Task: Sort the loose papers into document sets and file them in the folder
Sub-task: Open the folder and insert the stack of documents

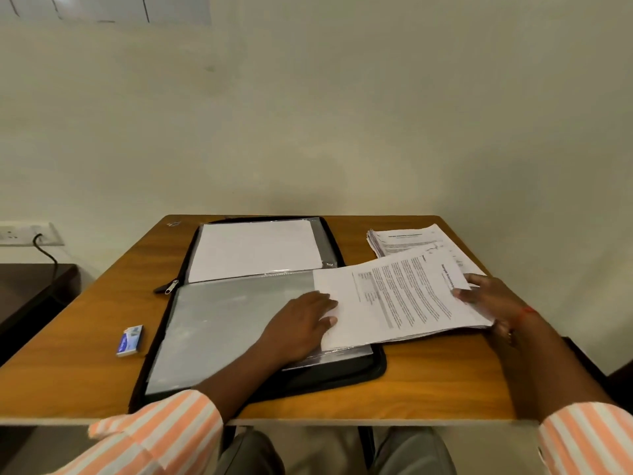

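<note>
A black zip folder (349, 371) lies open on the wooden table (85, 354), with clear plastic sleeves inside. The far sleeve (253, 250) holds a white sheet. The near sleeve (219, 320) looks grey. A printed set of papers (400, 296) lies half across the near sleeve's right side and sticks out to the right. My left hand (301, 323) rests on the near sleeve with its fingers at the set's left edge; some fingers may be under the paper. My right hand (493, 299) grips the set's right end, thumb on top. A loose stack of printed papers (407, 240) lies at the far right.
A small blue and white box (130, 341) sits on the table left of the folder. The folder's zip pull (169, 287) lies on the wood at its left edge. A wall socket with a black cable (41, 240) is at the left wall, above a dark side surface.
</note>
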